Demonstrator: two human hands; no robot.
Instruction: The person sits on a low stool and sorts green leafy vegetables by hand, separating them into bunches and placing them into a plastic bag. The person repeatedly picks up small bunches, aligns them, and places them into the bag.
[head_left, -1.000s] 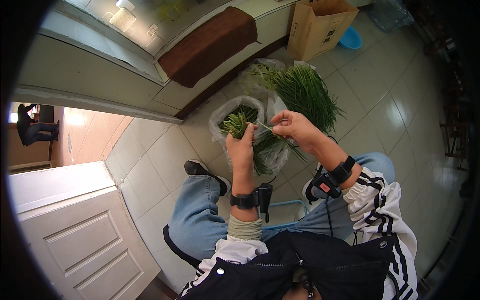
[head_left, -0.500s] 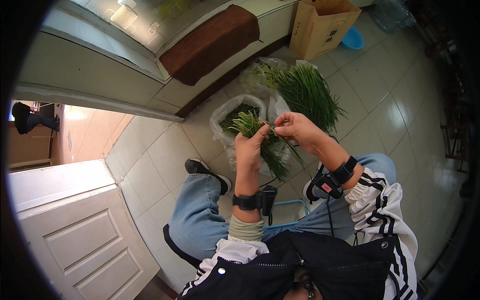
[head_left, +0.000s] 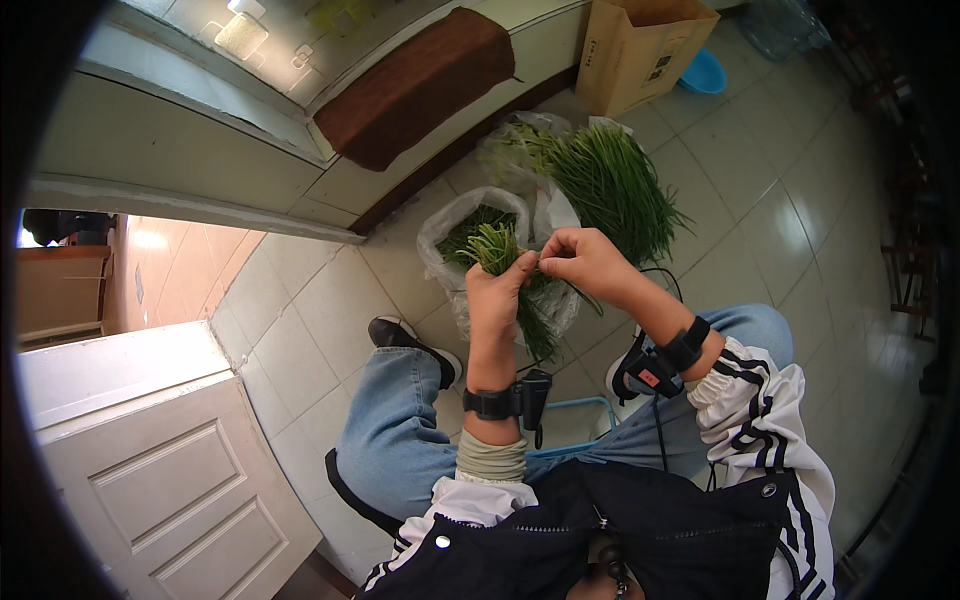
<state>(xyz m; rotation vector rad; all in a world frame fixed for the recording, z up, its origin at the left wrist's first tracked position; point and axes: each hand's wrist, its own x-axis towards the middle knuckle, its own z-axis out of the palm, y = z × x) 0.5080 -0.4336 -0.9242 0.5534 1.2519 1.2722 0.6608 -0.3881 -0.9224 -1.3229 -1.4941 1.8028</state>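
My left hand [head_left: 495, 292] is wrapped round a bunch of garlic chives [head_left: 492, 243], the pale cut ends pointing away and the green leaves hanging below. Close beside its thumb, the fingers of my right hand [head_left: 585, 262] are pinched together at the bunch. A thin green blade trails under that hand, and it seems to be a single chive. Beyond my hands a clear plastic bag [head_left: 432, 238] holds more greens. To its right lies a large heap of chives [head_left: 615, 190], partly on plastic.
A brown paper bag [head_left: 640, 60] and a blue basin [head_left: 704, 74] stand at the far right on the tiled floor [head_left: 745, 190]. A brown cloth [head_left: 415, 90] hangs by the wall. At the left is a white panelled door [head_left: 190, 490]. My shoes flank the bag.
My right hand has shifted slightly left, closer to my left thumb. The bunch stays in my left hand. The dark-clothed figure beyond the doorway has mostly gone from sight.
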